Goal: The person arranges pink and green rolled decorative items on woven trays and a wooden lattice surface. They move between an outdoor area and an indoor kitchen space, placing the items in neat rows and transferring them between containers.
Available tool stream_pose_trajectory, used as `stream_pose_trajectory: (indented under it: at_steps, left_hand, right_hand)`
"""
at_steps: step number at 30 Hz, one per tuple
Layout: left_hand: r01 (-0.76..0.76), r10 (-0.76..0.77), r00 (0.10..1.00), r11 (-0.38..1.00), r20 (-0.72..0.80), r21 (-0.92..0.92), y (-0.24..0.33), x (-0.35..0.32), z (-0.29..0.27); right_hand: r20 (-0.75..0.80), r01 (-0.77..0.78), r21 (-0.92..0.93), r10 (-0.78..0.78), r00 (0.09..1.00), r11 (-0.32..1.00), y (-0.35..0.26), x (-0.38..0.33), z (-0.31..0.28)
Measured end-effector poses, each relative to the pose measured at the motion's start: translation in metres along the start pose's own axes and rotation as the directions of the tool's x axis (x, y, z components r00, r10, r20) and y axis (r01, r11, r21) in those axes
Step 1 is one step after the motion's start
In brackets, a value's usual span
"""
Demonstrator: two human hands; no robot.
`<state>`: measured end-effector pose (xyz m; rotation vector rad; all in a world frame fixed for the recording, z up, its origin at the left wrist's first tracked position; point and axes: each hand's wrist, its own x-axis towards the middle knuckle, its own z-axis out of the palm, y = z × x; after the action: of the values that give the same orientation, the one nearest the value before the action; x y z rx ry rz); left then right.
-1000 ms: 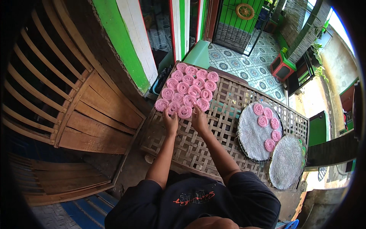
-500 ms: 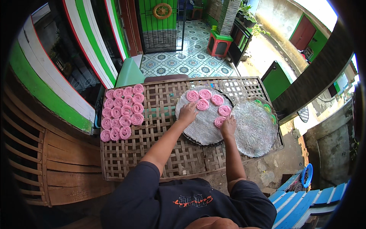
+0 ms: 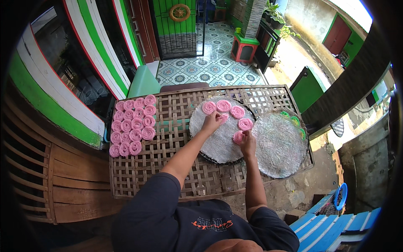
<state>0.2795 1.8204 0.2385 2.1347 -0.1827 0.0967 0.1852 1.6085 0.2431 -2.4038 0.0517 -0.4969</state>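
Pink coiled rosettes that look like raw crackers lie on a round grey-white mat [image 3: 218,147] with a dark rim. My left hand [image 3: 212,122] is closed, its fingertips pinching the edge of the inner rosette [image 3: 223,118]. My right hand [image 3: 248,143] is closed at the nearest rosette [image 3: 238,137], thumb and fingers on its right edge. Between the hands and the far rim, several other rosettes, such as one at the top [image 3: 223,106], follow the mat's edge. Whether either held rosette is lifted off the mat, I cannot tell.
The woven bamboo rack [image 3: 176,147] carries everything. Rows of pink rosettes [image 3: 137,123] sit at its left end. A second round mat [image 3: 279,147] overlaps on the right, with green pieces [image 3: 295,121] at its far edge. A blue slatted bench [image 3: 331,229] stands near right.
My left hand has moved slightly right onto the inner rosette and its fingers have closed on its edge. My right hand has stayed at the nearest rosette, shifting a little nearer. The view has shifted slightly.
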Motion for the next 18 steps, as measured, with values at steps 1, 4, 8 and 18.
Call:
stream_pose_trajectory:
  at_steps: [1, 4, 8, 18]
  left_hand:
    - [0.069, -0.072, 0.997, 0.983, -0.015, -0.170, -0.004, -0.014, -0.007]
    - [0.079, -0.124, 0.990, 0.886, -0.069, -0.456, -0.037, -0.065, -0.045]
    - [0.133, -0.400, 0.892, 0.678, -0.211, -0.722, -0.079, -0.139, -0.112]
    - [0.016, -0.789, 0.504, 0.415, -0.351, -0.910, -0.169, -0.222, -0.191]
  right_hand:
    - [0.027, -0.075, 0.122, 0.072, 0.997, 0.990, -0.008, 0.000, -0.001]
    - [0.095, -0.126, 0.328, 0.100, 0.990, 0.936, -0.037, -0.004, -0.002]
    - [0.242, -0.225, 0.599, 0.094, 0.966, 0.768, -0.056, -0.013, 0.027]
    - [0.516, -0.402, 0.705, -0.034, 0.856, 0.584, -0.169, -0.063, 0.100]
